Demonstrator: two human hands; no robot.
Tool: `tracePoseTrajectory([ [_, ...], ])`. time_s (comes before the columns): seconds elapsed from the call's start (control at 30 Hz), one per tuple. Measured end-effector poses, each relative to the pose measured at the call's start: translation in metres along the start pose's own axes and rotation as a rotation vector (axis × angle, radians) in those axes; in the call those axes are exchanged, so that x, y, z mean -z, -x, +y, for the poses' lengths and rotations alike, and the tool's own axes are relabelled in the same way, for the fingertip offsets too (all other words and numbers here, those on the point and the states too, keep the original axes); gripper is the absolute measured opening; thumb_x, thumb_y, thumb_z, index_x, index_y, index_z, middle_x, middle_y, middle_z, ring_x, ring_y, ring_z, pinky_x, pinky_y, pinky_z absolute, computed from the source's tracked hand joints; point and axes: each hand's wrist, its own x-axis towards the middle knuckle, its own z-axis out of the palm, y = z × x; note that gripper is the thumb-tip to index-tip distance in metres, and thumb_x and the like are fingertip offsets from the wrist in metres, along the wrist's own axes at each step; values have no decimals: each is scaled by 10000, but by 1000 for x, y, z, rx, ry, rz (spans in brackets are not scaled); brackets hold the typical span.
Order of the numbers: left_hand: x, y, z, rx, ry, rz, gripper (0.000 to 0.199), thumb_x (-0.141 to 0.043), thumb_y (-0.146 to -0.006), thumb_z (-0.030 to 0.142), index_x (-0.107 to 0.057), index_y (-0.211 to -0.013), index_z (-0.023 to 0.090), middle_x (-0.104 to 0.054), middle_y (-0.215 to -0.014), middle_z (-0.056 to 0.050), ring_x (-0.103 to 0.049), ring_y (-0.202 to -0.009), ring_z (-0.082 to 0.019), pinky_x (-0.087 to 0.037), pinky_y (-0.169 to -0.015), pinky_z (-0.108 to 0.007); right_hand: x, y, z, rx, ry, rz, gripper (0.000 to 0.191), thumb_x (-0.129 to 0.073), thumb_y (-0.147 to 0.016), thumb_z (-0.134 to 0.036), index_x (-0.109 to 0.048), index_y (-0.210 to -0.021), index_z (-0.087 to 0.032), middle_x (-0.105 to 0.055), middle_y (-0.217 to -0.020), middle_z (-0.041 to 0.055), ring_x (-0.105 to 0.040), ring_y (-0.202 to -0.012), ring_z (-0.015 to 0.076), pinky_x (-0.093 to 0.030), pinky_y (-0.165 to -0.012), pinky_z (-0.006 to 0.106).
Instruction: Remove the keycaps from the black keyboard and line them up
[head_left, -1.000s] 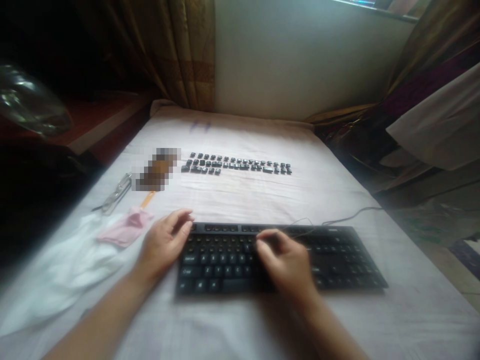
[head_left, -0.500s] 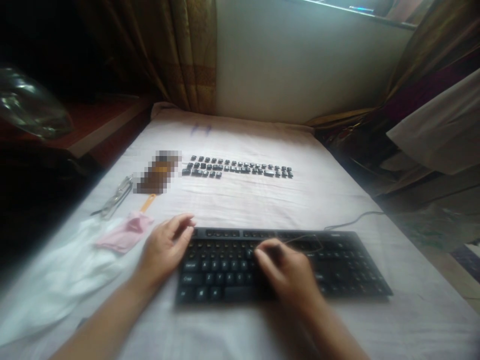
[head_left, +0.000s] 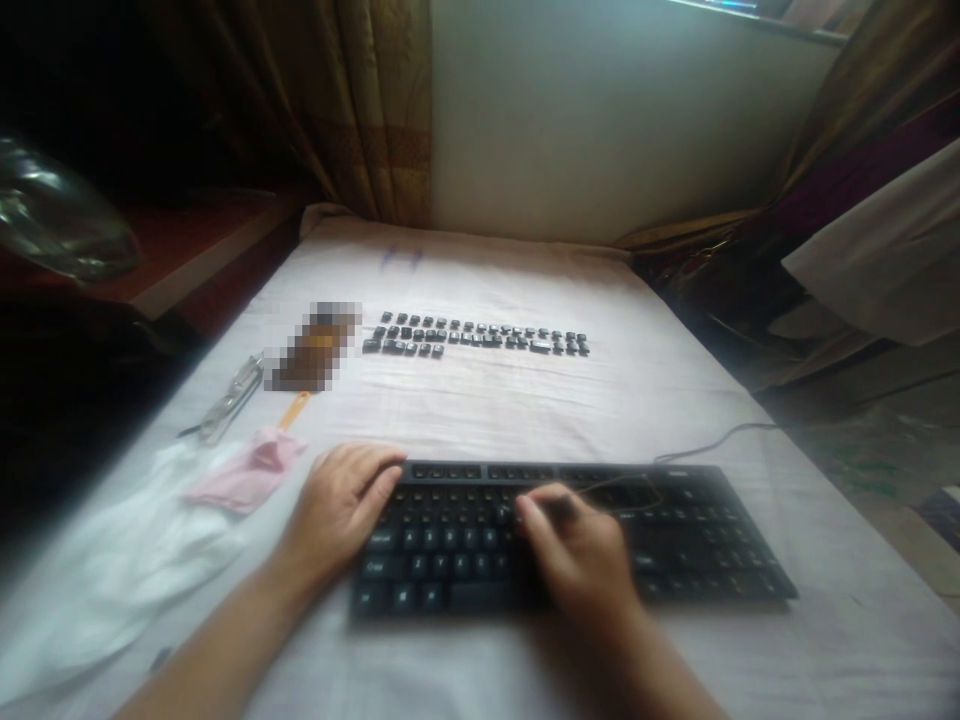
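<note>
A black keyboard (head_left: 469,565) lies on the pale sheet in front of me. Letter keys fill its lower left part, while bare sockets show in its upper rows. My left hand (head_left: 341,500) holds the keyboard's back left corner, thumb on top and fingers over the rear edge. Over the middle of the board, my right hand (head_left: 581,545) is closed around a small dark tool. A thin wire loop (head_left: 654,488) sticks out from it to the right, like that of a keycap puller. My fingers hide its working end and the keys below.
Loose black keycaps (head_left: 480,338) lie in rows beyond the keyboard. On the left are a blurred-out brown item (head_left: 311,350), eyeglasses (head_left: 232,398), a pink cloth (head_left: 247,472) and a white cloth (head_left: 142,560). A cable (head_left: 712,438) runs off the keyboard's back right.
My left hand has shifted right and its fingers have come down onto the keyboard's rear edge. The right hand stays at nearly the same spot over the keys.
</note>
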Motion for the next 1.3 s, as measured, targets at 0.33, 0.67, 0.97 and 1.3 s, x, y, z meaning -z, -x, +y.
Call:
tracePoseTrajectory([
  [0.33,1,0,1,-3,-13,-12,302,-449,-952,413,-682,-1021,234,-735,-1002,-36,-651,-957,-228,-471,-884,-385,1,2,1,22,-53,10,200,-561,-899,-244,-643,-722,-202,-667,-580,-14,-626,-487,127,-474,-515,206],
  [0.67,0,1,0,-42,-35,-1,263,-463,-958,372,-670,-1026,224,-725,-1004,-28,-643,-966,-222,-467,-880,-374,3,0,4,-189,-188,108,185,-629,-876,-315,-671,-734,-205,-696,-575,-12,-661,-499,151,-498,-503,210],
  [0.97,0,0,-2,-52,-36,-2,276,-459,-960,380,-672,-1035,223,-728,-1005,-31,-647,-966,-220,-464,-889,-374,4,-5,-2,-167,-197,116,178,-616,-873,-286,-648,-720,-201,-675,-563,-24,-635,-494,132,-492,-508,202],
  [1.3,4,-1,2,-126,-63,125,240,-510,-945,343,-669,-1029,183,-734,-982,-61,-665,-930,-210,-500,-856,-354,2,-7,4,-173,-332,123,192,-626,-839,-348,-717,-831,-178,-701,-669,11,-606,-514,132,-492,-510,241],
])
